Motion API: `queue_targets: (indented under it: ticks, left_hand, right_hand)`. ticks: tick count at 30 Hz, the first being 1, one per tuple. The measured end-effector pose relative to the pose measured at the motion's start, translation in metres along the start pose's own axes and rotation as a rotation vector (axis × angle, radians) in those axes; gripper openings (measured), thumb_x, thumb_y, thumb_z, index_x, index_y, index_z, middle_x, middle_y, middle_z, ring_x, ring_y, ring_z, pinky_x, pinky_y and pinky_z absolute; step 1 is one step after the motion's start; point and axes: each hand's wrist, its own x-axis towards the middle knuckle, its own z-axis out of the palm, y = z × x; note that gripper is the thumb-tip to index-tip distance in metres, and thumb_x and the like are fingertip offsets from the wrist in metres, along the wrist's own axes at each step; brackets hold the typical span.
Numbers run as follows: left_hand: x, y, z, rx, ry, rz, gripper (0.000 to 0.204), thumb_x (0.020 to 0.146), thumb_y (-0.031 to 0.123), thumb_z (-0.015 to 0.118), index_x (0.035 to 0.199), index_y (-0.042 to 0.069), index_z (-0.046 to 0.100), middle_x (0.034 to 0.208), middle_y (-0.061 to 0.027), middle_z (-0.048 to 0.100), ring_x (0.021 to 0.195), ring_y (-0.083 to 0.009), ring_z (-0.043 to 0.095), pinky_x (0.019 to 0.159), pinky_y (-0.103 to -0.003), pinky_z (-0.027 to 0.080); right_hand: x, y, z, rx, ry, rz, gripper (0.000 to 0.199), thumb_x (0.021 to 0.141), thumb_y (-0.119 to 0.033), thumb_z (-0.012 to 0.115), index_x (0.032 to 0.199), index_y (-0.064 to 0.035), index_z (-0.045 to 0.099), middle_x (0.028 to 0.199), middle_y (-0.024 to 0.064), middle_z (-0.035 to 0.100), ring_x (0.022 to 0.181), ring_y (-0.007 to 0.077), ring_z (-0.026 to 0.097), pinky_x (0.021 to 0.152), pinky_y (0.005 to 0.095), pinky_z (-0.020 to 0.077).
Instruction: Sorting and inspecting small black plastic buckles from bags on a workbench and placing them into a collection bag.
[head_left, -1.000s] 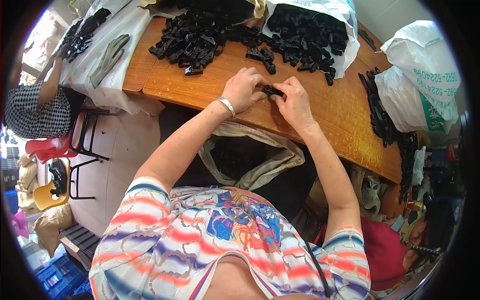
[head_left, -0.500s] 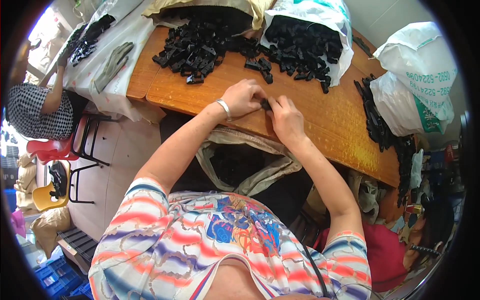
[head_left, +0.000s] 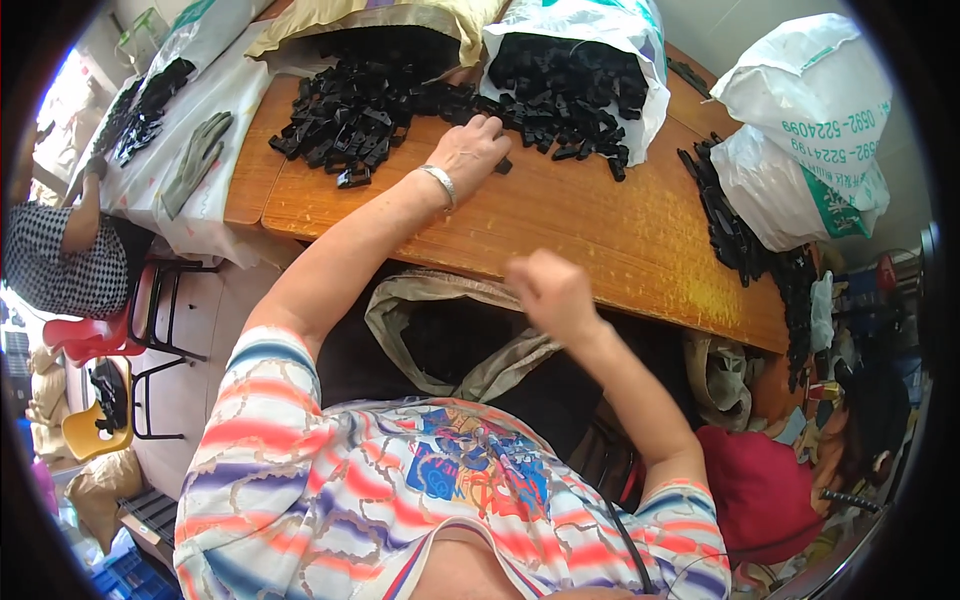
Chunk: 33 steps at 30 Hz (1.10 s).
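Left hand (head_left: 478,150) is reaching across the wooden worktop (head_left: 600,235), fingers spread loosely and touching the black plastic parts (head_left: 360,125) heaped at the far edge; whether it is gripping a part cannot be told. Right hand (head_left: 548,292) is hovering clenched over the worktop's near edge, above an open sack (head_left: 455,335); its contents are hidden.

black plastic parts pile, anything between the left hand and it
Nothing visible. The left hand already rests at the edge of the black plastic parts on the wooden table, fingers touching the pieces.
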Motion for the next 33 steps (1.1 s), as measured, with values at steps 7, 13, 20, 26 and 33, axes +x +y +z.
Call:
queue_targets:
  ticks: [7, 13, 20, 26, 33]
  left_hand:
    - [-0.012, 0.026, -0.004, -0.316, 0.032, -0.144, 0.024, 0.076, 0.008, 0.074, 0.085, 0.003, 0.053, 0.090, -0.0120, 0.060, 0.094, -0.0323, 0.059, 0.079, -0.041, 0.049]
    - [-0.028, 0.031, 0.001, -0.371, 0.124, 0.019, 0.021, 0.075, 0.005, 0.074, 0.087, 0.008, 0.057, 0.090, -0.0070, 0.059, 0.094, -0.0289, 0.057, 0.076, -0.039, 0.050]
    - [-0.039, 0.034, -0.001, -0.370, 0.157, 0.060, 0.020, 0.074, 0.000, 0.067, 0.092, 0.006, 0.060, 0.089, -0.0086, 0.063, 0.093, -0.0291, 0.059, 0.078, -0.038, 0.053]
    - [-0.043, 0.040, -0.009, -0.466, 0.165, 0.014, 0.028, 0.075, -0.001, 0.068, 0.100, 0.006, 0.059, 0.096, -0.0088, 0.063, 0.099, -0.0294, 0.060, 0.081, -0.038, 0.053]
    - [-0.052, 0.032, -0.004, -0.400, 0.179, -0.170, 0.038, 0.075, 0.009, 0.077, 0.110, 0.005, 0.062, 0.106, -0.0102, 0.061, 0.106, -0.0316, 0.055, 0.090, -0.040, 0.048]
  right_hand:
    - [0.075, 0.111, -0.030, -0.326, 0.198, 0.176, 0.022, 0.081, -0.003, 0.069, 0.103, -0.0066, 0.070, 0.103, 0.0122, 0.062, 0.088, 0.0334, 0.065, 0.074, 0.0420, 0.0532]
    - [0.106, 0.138, -0.029, -0.525, -0.063, 0.194, 0.026, 0.081, -0.009, 0.073, 0.106, -0.0073, 0.066, 0.110, 0.0111, 0.060, 0.094, 0.0341, 0.065, 0.078, 0.0438, 0.0532]
    - [0.104, 0.120, -0.031, 0.132, 0.008, 0.680, 0.024, 0.085, -0.017, 0.072, 0.091, 0.0022, 0.059, 0.081, 0.0141, 0.067, 0.062, 0.0245, 0.069, 0.060, 0.0371, 0.0547]
    - [0.074, 0.115, -0.012, 0.096, 0.206, 0.691, 0.026, 0.087, -0.023, 0.069, 0.085, 0.0024, 0.064, 0.074, 0.0129, 0.068, 0.069, 0.0273, 0.069, 0.064, 0.0372, 0.0531]
    - [0.058, 0.095, -0.030, -0.284, 0.181, 0.348, 0.016, 0.086, -0.014, 0.066, 0.098, -0.0042, 0.068, 0.101, 0.0153, 0.065, 0.089, 0.0351, 0.066, 0.076, 0.0439, 0.0529]
